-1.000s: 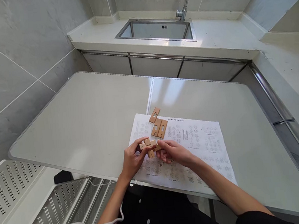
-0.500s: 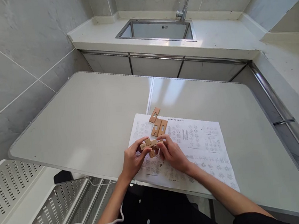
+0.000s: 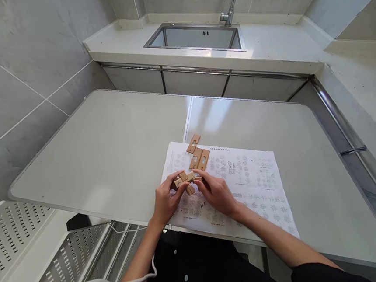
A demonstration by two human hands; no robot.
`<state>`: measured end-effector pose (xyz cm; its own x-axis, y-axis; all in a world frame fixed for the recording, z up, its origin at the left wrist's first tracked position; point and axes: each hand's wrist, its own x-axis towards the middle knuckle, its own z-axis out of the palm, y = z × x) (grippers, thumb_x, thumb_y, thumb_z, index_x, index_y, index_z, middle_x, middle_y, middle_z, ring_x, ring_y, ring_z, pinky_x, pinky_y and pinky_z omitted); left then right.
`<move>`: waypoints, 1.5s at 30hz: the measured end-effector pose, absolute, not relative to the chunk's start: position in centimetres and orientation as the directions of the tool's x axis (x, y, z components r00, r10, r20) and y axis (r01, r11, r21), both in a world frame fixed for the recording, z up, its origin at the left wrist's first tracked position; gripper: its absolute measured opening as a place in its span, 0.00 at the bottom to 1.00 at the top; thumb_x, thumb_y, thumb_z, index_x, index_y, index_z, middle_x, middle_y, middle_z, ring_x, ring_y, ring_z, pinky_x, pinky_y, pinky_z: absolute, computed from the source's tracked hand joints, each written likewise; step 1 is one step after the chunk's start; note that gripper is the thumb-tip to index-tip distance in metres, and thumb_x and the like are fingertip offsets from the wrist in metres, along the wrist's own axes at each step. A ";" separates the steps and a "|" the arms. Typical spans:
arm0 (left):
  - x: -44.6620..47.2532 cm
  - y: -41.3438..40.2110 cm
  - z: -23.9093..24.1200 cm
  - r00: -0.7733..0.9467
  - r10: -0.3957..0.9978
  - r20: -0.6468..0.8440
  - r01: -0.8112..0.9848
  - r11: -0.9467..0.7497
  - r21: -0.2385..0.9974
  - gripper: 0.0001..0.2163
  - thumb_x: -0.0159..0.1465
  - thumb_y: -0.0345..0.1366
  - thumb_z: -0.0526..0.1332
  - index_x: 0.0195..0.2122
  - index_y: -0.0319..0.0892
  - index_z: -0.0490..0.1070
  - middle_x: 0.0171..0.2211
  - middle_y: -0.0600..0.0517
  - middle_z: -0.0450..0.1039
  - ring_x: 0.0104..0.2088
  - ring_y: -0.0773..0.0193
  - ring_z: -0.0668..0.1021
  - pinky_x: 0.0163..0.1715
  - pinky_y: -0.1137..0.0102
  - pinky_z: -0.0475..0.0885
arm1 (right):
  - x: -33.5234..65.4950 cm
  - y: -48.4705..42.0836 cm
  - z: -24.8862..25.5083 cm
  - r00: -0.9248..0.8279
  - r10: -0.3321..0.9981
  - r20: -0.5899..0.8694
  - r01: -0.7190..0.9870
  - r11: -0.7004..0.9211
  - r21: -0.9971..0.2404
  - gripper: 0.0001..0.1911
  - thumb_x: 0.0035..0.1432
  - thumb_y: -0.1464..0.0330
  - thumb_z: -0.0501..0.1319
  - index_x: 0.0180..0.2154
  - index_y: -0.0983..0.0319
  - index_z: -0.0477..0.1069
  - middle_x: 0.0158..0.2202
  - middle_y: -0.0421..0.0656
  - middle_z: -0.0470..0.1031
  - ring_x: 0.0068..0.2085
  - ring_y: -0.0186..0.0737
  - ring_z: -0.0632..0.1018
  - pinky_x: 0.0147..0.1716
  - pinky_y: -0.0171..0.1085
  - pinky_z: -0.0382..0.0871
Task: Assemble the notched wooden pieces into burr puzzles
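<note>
Two bare hands hold between them one interlocking wooden puzzle [image 3: 187, 178], which is over the near left part of a printed paper sheet [image 3: 244, 184]. The left hand [image 3: 166, 200] pinches it from the left side, with the thumb on the near side and the fingers on the far side. The right hand [image 3: 217, 193] has thumb and index finger closed around its right end; its other fingers are hidden. One block of the puzzle points toward the person, between the thumbs.

Just beyond the hands, two slotted wooden pieces [image 3: 203, 158] lie flat side by side on the sheet, marked 3 and 2. A third slotted piece [image 3: 194, 143] lies farther away, across the sheet's edge onto the white table [image 3: 117, 156]. Behind the table, a faucet [image 3: 227, 17] stands at the sink [image 3: 196, 49].
</note>
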<state>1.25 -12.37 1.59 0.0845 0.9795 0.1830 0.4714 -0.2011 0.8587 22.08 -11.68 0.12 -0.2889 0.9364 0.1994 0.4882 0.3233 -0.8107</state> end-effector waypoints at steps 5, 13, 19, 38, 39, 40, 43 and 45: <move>1.4 -12.6 1.3 0.084 0.962 0.260 0.538 -0.263 0.801 0.19 0.71 0.50 0.64 0.55 0.43 0.76 0.32 0.55 0.77 0.26 0.69 0.75 0.31 0.75 0.73 | 22.0 -11.8 -0.3 -0.342 0.911 0.231 0.522 0.389 -0.760 0.27 0.76 0.56 0.52 0.68 0.61 0.69 0.38 0.49 0.83 0.32 0.41 0.79 0.32 0.37 0.70; 1.3 -12.5 1.1 0.196 0.948 0.251 0.492 -0.317 0.811 0.21 0.72 0.50 0.62 0.59 0.44 0.73 0.42 0.49 0.81 0.32 0.65 0.79 0.34 0.72 0.76 | 21.9 -11.7 -0.3 -0.346 0.914 0.213 0.502 0.372 -0.781 0.28 0.75 0.55 0.53 0.68 0.60 0.71 0.34 0.49 0.83 0.29 0.42 0.78 0.31 0.38 0.70; 1.3 -12.5 1.0 0.364 0.888 0.280 0.472 -0.435 0.767 0.31 0.68 0.48 0.68 0.70 0.49 0.62 0.50 0.46 0.77 0.44 0.59 0.80 0.45 0.66 0.78 | 21.9 -11.7 -0.2 -0.289 0.939 0.187 0.492 0.313 -0.813 0.26 0.75 0.55 0.54 0.66 0.59 0.73 0.34 0.48 0.83 0.28 0.42 0.77 0.32 0.38 0.72; 1.7 -12.7 1.4 0.368 0.894 0.255 0.459 -0.413 0.787 0.29 0.68 0.43 0.69 0.68 0.51 0.65 0.54 0.47 0.78 0.48 0.58 0.82 0.49 0.66 0.79 | 22.5 -11.9 0.4 -0.330 0.923 0.198 0.329 0.309 -0.893 0.19 0.72 0.58 0.57 0.60 0.56 0.63 0.23 0.34 0.69 0.22 0.37 0.65 0.27 0.37 0.59; 1.7 -12.7 1.4 0.344 0.903 0.257 0.459 -0.400 0.793 0.29 0.67 0.44 0.70 0.68 0.50 0.65 0.55 0.46 0.78 0.48 0.58 0.83 0.49 0.66 0.79 | 22.6 -11.9 0.3 -0.335 0.922 0.194 0.322 0.306 -0.896 0.19 0.73 0.58 0.55 0.60 0.56 0.62 0.24 0.34 0.69 0.22 0.37 0.65 0.28 0.37 0.60; 1.7 -12.7 1.5 0.312 0.914 0.259 0.460 -0.383 0.801 0.29 0.66 0.44 0.71 0.67 0.49 0.66 0.55 0.46 0.79 0.47 0.59 0.83 0.48 0.65 0.80 | 22.7 -11.8 0.3 -0.334 0.924 0.186 0.309 0.294 -0.905 0.18 0.74 0.57 0.53 0.61 0.56 0.61 0.25 0.34 0.69 0.23 0.37 0.66 0.29 0.37 0.61; 1.5 -12.6 1.5 0.234 0.938 0.255 0.439 -0.336 0.833 0.32 0.62 0.46 0.74 0.66 0.47 0.67 0.52 0.46 0.80 0.41 0.59 0.83 0.45 0.65 0.81 | 22.6 -11.3 0.5 -0.320 0.937 0.143 0.260 0.232 -0.937 0.19 0.77 0.57 0.48 0.62 0.56 0.60 0.27 0.36 0.69 0.26 0.38 0.69 0.31 0.38 0.63; 1.3 -12.5 1.6 0.235 0.938 0.256 0.400 -0.334 0.854 0.34 0.61 0.46 0.75 0.66 0.47 0.68 0.52 0.45 0.80 0.42 0.58 0.84 0.45 0.65 0.81 | 22.6 -11.1 0.7 -0.346 0.931 0.120 0.248 0.214 -0.945 0.19 0.77 0.57 0.48 0.61 0.57 0.63 0.29 0.37 0.70 0.27 0.38 0.70 0.32 0.37 0.64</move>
<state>1.34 -12.53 1.60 0.2346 0.9376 0.2565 0.4000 -0.3336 0.8537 22.57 -11.06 0.70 -0.3457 0.9307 0.1197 0.2478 0.2136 -0.9450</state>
